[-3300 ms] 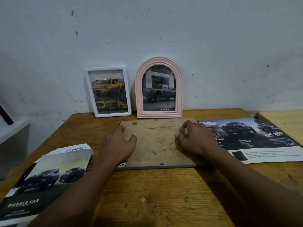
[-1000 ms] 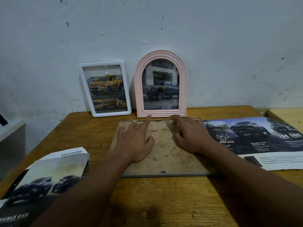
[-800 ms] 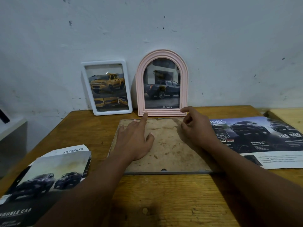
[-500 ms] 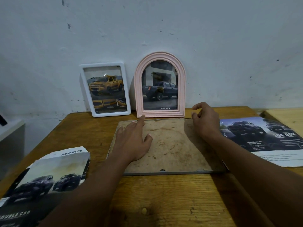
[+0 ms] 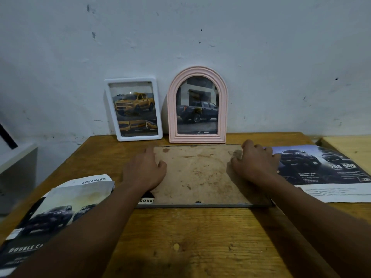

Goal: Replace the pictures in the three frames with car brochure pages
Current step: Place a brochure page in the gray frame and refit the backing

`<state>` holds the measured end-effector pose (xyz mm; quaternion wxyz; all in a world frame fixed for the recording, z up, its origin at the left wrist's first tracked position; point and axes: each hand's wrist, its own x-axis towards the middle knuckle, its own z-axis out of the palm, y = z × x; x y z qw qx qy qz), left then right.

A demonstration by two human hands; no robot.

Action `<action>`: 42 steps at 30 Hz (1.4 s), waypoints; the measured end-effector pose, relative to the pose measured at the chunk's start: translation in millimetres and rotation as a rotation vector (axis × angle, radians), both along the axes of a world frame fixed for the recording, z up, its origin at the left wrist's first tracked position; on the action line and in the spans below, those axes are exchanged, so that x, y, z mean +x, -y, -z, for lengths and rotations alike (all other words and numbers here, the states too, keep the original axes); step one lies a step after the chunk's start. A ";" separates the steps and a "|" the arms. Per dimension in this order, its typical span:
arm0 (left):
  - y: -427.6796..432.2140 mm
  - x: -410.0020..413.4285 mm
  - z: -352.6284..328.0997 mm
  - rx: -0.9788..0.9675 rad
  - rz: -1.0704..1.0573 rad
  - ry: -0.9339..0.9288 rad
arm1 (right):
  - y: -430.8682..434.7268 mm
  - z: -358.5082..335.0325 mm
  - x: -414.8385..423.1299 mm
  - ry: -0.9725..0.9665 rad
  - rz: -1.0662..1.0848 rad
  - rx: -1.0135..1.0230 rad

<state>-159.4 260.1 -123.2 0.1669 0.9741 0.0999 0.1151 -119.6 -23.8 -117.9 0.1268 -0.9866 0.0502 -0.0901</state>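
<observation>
Now left hand [image 5: 145,171] slid leftward on backing board [image 5: 197,175]; right hand [image 5: 255,163] nearer.

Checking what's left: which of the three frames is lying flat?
The large frame with the brown backing, face down on the table. The white frame and pink arched frame stand against the wall.

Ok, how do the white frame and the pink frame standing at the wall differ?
The white frame is rectangular; the pink frame has an arched top. The white frame is shorter than the pink frame. The white frame shows a yellow pickup, the pink frame a dark pickup above a Toyota mark. Both stand on the table against the wall, each holding a car page.
</observation>
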 end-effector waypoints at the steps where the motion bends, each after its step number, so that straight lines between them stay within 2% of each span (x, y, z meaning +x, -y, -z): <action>1: -2.7 -5.1 1.5 -0.002 0.021 -0.015 | -2.0 -0.5 -3.6 -0.001 0.010 0.003; 4: -4.7 -17.9 3.7 -0.095 0.062 0.024 | -6.8 0.7 -9.1 0.049 -0.016 0.111; 10: 3.7 -25.5 -1.8 -0.209 0.094 0.015 | 10.1 -36.1 -15.7 0.110 -0.061 0.566; 18: 79.2 -22.5 -33.2 -0.668 0.270 -0.068 | 56.5 -176.8 -41.0 0.214 -0.158 0.731; 24: 144.8 -25.8 -111.8 -0.916 0.456 -0.027 | 56.7 -248.2 -69.6 0.121 -0.252 0.966; 27: 145.9 -38.7 -163.7 -1.129 0.502 0.005 | 37.5 -258.8 -77.8 0.088 -0.367 1.004; 30: 126.1 -52.4 -199.4 -1.206 0.485 0.094 | 13.2 -258.2 -82.7 0.013 -0.518 1.043; 35: 81.0 -72.9 -223.4 -1.174 0.394 0.151 | -25.9 -238.5 -86.8 0.014 -0.645 0.970; 38: 54.7 -77.6 -214.1 -1.069 0.298 0.193 | -39.2 -207.9 -83.1 0.048 -0.608 0.772; 42: 20.0 -81.2 -190.9 -1.230 0.222 0.202 | -37.2 -139.0 -71.2 -0.037 -0.469 0.439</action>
